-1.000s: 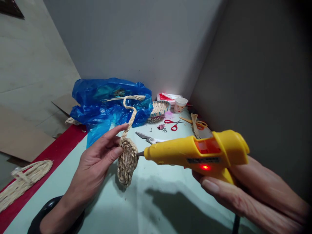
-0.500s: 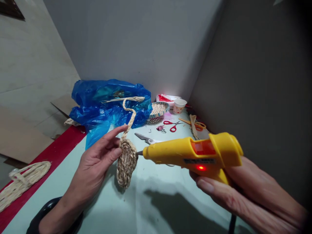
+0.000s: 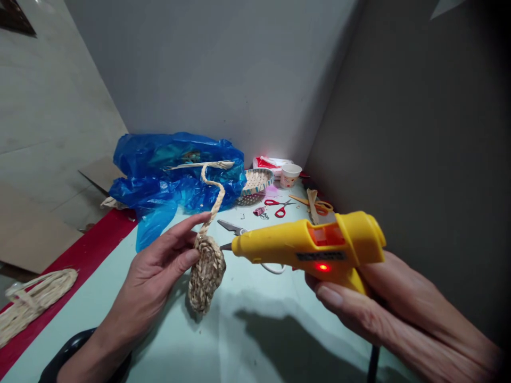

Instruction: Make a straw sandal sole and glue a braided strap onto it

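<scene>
Head view: oval brown straw coil (image 3: 206, 284), likely light, is edge-pinched by left hand (image 3: 162, 274); beside it, yellow plastic glue gun (image 3: 279, 243) is gripped by right hand (image 3: 365, 313).

Our pale green table (image 3: 255, 295) with blue plastic bag (image 3: 159, 187), paper cup (image 3: 290, 178), red-handled scissors (image 3: 280, 212) and white-handled scissors (image 3: 231, 228) on it

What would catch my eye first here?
Probably the bright yellow glue gun, its red light glowing, held in the right hand at the centre-right. Its nozzle points at a coiled, woven straw piece in the left hand. Behind them, a crumpled blue plastic bag lies against the grey wall.
</scene>
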The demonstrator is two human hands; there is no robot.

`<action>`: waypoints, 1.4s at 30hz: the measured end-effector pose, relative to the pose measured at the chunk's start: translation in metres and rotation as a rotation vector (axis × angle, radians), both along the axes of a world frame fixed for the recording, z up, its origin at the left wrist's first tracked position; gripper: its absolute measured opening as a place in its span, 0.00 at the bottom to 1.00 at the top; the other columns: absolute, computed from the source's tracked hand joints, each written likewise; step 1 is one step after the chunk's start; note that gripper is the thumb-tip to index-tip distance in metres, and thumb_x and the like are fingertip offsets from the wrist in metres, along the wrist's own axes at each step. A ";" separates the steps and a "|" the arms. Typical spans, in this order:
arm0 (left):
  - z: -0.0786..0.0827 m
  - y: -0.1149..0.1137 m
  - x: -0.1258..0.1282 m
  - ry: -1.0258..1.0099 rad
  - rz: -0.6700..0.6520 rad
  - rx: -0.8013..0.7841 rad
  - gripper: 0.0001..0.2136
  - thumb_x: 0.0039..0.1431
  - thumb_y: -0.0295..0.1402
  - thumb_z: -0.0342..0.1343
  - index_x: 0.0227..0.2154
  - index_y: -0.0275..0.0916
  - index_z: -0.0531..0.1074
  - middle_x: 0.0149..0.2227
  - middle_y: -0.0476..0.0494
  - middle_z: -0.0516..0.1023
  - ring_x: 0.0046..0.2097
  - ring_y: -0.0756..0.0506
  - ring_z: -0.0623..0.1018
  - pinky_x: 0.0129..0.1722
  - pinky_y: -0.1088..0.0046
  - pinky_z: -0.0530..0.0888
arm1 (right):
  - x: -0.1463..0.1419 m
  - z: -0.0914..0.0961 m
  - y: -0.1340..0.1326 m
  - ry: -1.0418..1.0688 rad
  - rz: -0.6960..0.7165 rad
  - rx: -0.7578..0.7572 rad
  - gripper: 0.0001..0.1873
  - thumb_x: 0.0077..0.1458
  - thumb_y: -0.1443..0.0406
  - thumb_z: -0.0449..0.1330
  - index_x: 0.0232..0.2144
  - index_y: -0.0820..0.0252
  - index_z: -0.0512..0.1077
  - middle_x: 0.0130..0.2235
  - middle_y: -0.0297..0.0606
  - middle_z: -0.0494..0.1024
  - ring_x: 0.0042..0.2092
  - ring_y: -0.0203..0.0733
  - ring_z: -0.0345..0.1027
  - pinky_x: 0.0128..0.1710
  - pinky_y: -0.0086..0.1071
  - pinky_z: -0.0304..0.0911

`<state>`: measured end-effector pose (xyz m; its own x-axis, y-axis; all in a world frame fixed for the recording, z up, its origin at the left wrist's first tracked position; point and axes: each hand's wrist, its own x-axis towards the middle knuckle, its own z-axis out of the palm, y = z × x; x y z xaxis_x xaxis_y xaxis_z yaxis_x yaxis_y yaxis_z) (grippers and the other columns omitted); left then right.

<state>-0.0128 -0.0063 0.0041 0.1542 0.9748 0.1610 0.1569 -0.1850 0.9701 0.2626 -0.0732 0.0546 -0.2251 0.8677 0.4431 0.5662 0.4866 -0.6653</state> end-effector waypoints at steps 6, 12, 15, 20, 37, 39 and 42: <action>-0.001 0.000 0.002 0.006 -0.024 -0.048 0.19 0.62 0.44 0.59 0.56 0.65 0.72 0.49 0.55 0.78 0.49 0.47 0.75 0.47 0.79 0.69 | -0.001 -0.005 0.003 0.289 -0.084 -0.296 0.16 0.58 0.51 0.62 0.25 0.51 0.72 0.26 0.32 0.71 0.24 0.36 0.63 0.16 0.24 0.60; -0.002 0.010 0.001 -0.138 0.039 -0.034 0.17 0.62 0.41 0.60 0.53 0.60 0.73 0.35 0.56 0.75 0.39 0.51 0.75 0.39 0.83 0.70 | 0.003 -0.012 0.030 0.827 0.161 -0.566 0.17 0.61 0.53 0.59 0.32 0.60 0.76 0.21 0.31 0.68 0.19 0.28 0.54 0.18 0.22 0.52; -0.003 0.014 -0.002 -0.184 0.103 -0.035 0.15 0.59 0.41 0.61 0.49 0.51 0.76 0.39 0.52 0.78 0.42 0.48 0.77 0.40 0.79 0.72 | 0.009 -0.027 0.029 0.879 0.119 -0.612 0.17 0.61 0.54 0.60 0.34 0.63 0.78 0.28 0.37 0.74 0.24 0.29 0.60 0.24 0.23 0.57; 0.000 0.012 -0.005 -0.207 0.183 -0.016 0.17 0.57 0.40 0.62 0.50 0.46 0.77 0.41 0.48 0.79 0.43 0.45 0.78 0.42 0.73 0.74 | 0.017 -0.064 0.003 0.824 0.020 -0.802 0.20 0.58 0.51 0.63 0.35 0.62 0.79 0.32 0.37 0.76 0.23 0.28 0.59 0.22 0.24 0.53; 0.010 -0.009 0.005 -0.291 -0.024 -0.113 0.16 0.57 0.44 0.63 0.48 0.52 0.80 0.56 0.51 0.81 0.61 0.39 0.73 0.64 0.63 0.65 | 0.033 -0.056 -0.009 -0.634 -0.472 -0.514 0.24 0.58 0.46 0.53 0.22 0.57 0.70 0.26 0.44 0.77 0.27 0.45 0.65 0.28 0.36 0.50; 0.008 -0.011 0.008 -0.329 -0.087 -0.191 0.16 0.57 0.44 0.63 0.48 0.53 0.80 0.56 0.52 0.81 0.59 0.39 0.75 0.61 0.64 0.69 | 0.024 -0.038 -0.002 -0.546 -0.463 -0.419 0.24 0.60 0.48 0.53 0.24 0.58 0.72 0.27 0.43 0.76 0.27 0.45 0.65 0.28 0.36 0.53; 0.007 -0.013 0.012 -0.350 -0.199 -0.266 0.15 0.58 0.43 0.62 0.48 0.52 0.80 0.55 0.51 0.82 0.57 0.40 0.78 0.56 0.68 0.73 | -0.003 -0.017 0.023 0.066 -0.187 -0.349 0.24 0.62 0.46 0.54 0.39 0.58 0.78 0.35 0.42 0.78 0.33 0.43 0.69 0.30 0.34 0.62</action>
